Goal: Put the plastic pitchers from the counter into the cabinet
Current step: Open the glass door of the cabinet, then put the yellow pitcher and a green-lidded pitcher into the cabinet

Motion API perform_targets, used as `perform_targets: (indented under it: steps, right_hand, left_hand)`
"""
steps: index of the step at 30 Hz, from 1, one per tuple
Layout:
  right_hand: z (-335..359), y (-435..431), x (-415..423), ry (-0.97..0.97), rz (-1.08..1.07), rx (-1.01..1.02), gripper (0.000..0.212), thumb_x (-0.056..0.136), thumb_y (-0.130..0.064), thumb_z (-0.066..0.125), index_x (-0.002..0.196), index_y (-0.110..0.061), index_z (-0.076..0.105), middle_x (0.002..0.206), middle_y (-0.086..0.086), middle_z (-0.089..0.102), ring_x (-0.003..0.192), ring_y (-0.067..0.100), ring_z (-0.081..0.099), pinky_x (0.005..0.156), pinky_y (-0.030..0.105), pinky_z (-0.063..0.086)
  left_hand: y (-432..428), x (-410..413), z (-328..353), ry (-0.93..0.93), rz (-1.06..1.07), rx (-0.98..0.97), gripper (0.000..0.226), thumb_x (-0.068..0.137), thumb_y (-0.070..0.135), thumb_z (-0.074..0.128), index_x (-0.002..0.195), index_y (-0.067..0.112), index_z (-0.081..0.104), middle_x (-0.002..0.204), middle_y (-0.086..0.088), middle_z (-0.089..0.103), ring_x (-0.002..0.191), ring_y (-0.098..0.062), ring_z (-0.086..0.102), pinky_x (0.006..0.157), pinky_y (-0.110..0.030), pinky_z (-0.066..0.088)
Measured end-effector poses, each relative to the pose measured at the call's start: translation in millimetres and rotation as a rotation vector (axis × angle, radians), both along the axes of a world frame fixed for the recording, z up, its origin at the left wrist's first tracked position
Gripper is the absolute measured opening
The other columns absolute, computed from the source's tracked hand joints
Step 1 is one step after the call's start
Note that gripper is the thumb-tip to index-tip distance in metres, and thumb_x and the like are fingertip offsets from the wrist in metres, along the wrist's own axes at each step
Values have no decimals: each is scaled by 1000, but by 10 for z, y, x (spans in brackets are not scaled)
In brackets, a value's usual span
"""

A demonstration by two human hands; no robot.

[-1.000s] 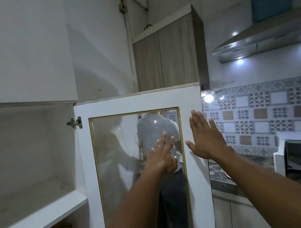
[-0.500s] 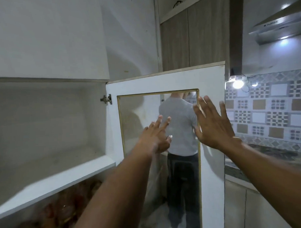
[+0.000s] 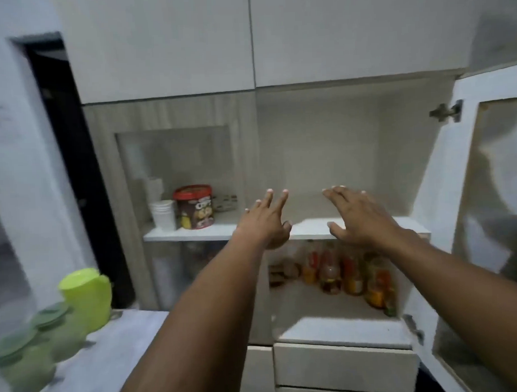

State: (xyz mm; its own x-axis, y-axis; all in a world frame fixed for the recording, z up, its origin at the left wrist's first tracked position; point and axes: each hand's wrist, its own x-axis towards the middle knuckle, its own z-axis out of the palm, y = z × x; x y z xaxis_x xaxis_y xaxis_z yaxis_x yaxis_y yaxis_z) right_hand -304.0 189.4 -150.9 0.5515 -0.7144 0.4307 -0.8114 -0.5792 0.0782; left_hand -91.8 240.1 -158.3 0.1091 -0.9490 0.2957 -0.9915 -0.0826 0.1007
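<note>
Head view: my left hand (image 3: 265, 222) and right hand (image 3: 358, 218) hang spread and empty before the open cabinet (image 3: 332, 152); 3 green pitchers (image 3: 86, 298) wait on the table (image 3: 125, 347), none shelved.

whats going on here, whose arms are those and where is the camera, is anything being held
There is no machine here. The camera sits on a person's head and looks forward and down, so the two arms reaching in from the bottom are that person's own. The left hand and right hand are both open, fingers spread, and hold nothing.

They are raised in front of a cabinet whose right door stands open. The shelf in front of the hands is bare on its right part; behind the shut glass door on the left stand white cups and a red-lidded tub. Bottles and jars fill the shelf below.

On the counter at lower left wait green pitchers, blurred, not yet moved.
</note>
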Motion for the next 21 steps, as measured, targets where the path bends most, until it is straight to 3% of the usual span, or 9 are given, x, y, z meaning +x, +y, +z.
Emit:
perform_targets:
  steps: [12,17,21]
  right_hand:
    - [-477,-97,3742,45,471,166,73,89,-40,58,154,-26,26,159,4,34,145,26,34,115,43,30]
    - [-839,-25,5033,59,593,335,71,88,-43,58,150,-19,35,153,9,40,137,31,44,109,44,41]
    - [-1315,-80,5926,53,671,536,71,87,-38,60,151,-17,36,156,10,39,142,29,39,114,43,36]
  left_hand:
    - [839,3250,-595,164,523,89,80,98,51,44,161,34,-2,171,-5,-1,155,-34,17,121,-57,23]
    - [1188,4224,-986,294,741,18,77,96,49,47,161,27,11,163,-13,25,143,-38,38,112,-53,38]
    - [1320,4796,-1528,499,900,-9,71,94,42,55,154,16,27,149,-21,42,134,-41,47,108,-47,42]
